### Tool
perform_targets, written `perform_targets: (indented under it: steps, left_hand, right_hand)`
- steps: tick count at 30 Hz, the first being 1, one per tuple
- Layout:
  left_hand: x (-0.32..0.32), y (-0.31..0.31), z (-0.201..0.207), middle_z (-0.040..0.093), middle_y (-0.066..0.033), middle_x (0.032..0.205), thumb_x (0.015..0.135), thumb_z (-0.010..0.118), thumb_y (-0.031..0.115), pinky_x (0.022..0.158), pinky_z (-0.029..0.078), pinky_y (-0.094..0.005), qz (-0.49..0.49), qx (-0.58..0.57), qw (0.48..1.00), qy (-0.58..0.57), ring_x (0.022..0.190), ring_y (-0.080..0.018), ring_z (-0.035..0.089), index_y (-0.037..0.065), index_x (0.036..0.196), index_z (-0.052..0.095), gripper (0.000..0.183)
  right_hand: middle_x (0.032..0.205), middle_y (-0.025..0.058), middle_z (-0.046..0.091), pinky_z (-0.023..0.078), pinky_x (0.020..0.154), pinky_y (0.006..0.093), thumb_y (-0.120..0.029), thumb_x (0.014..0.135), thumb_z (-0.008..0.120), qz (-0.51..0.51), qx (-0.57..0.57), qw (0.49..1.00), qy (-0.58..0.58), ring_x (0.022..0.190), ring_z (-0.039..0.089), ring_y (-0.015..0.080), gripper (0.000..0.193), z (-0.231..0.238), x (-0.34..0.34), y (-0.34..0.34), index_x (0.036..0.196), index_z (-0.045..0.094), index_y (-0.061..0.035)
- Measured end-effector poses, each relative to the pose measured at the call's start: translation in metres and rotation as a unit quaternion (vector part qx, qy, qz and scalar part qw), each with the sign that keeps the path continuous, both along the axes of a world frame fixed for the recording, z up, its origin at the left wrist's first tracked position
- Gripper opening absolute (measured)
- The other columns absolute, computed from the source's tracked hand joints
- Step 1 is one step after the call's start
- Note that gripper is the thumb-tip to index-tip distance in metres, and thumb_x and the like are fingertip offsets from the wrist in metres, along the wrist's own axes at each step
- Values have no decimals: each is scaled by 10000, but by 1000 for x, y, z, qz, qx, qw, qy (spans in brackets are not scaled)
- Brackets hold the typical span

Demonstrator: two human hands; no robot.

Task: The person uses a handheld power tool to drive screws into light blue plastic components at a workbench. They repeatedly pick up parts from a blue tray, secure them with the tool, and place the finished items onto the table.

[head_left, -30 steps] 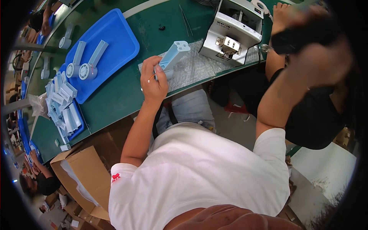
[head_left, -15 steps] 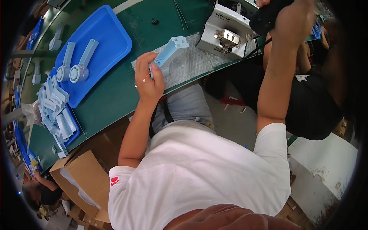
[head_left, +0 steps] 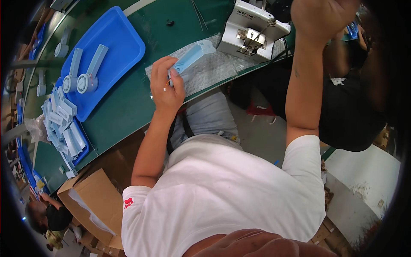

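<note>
My left hand point(head_left: 167, 85) is closed around a light-blue plastic fan housing point(head_left: 192, 56), its hollow handle pointing up and right over the bubble wrap. A short orange wire with a small white end shows by my thumb. At the upper right, my right hand point(head_left: 323, 21) is closed, its fingers partly hidden and cut off by the upper edge. It appears to grip a black electric screwdriver point(head_left: 281, 10), whose thin metal bit reaches over the white screw feeder point(head_left: 233, 36). The feeder's metal front faces me.
Two fan housings lie in a large blue tray point(head_left: 124, 47) on the green table point(head_left: 115, 109). A smaller blue bin holds a heap of light-blue parts point(head_left: 62, 115). Bubble wrap point(head_left: 214, 75) lies before me. A cardboard box point(head_left: 96, 197) stands lower left; a person in black point(head_left: 346, 115) sits at right.
The screwdriver has moved left, from the feeder's right side to above it. The housing in my left hand has tilted slightly, and the feeder shows more clearly.
</note>
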State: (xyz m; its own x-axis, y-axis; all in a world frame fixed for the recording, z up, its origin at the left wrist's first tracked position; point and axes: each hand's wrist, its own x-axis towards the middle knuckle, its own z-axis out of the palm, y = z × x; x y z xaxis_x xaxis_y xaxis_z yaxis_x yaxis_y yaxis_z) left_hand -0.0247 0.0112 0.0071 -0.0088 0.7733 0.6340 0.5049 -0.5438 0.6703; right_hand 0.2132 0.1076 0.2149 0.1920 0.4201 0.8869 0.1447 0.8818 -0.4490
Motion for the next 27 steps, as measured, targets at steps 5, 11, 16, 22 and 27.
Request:
perform_targets:
  steps: [5, 11, 16, 22, 27]
  left_hand:
    - [-3, -4, -2, 664, -189, 1100, 984, 468, 66, 887, 500, -403, 9, -12, 1000, 11, 987, -337, 638, -17, 1082, 629, 206]
    - [-3, -4, 2, 662, -181, 1110, 1002, 452, 81, 864, 503, -389, -16, -32, 999, -7, 979, -329, 637, -7, 1082, 635, 219]
    - [-4, -4, 0, 656, -187, 1119, 1013, 442, 96, 857, 502, -393, -25, -24, 999, -5, 975, -330, 634, -14, 1087, 628, 228]
    - [-4, -2, 1, 652, -192, 1111, 1014, 440, 103, 847, 505, -394, -31, -30, 999, -14, 968, -330, 634, -23, 1082, 624, 234]
    - [-5, -1, 0, 650, -197, 1105, 1014, 442, 103, 840, 507, -391, -27, -28, 999, -17, 959, -327, 634, -31, 1077, 623, 234]
  right_hand:
    - [649, 47, 567, 462, 425, 264, -533, 1035, 512, 17, -191, 970, 152, 445, 538, 141, 469, -8, -19, -26, 956, 549, -72]
    - [666, 62, 554, 460, 456, 293, -656, 977, 473, 252, -166, 934, 191, 475, 532, 166, 617, -19, -13, -22, 883, 547, -51]
    - [702, 76, 550, 456, 489, 317, -702, 930, 458, 242, -156, 940, 185, 514, 531, 183, 673, -36, -31, -3, 886, 543, -36]
    - [744, 93, 544, 452, 529, 345, -757, 874, 438, 257, -154, 937, 181, 561, 530, 204, 746, -44, -35, 3, 891, 537, -18]
    - [780, 107, 539, 449, 563, 369, -802, 827, 423, 283, -164, 928, 180, 601, 530, 222, 810, -47, -30, 1, 894, 533, -3]
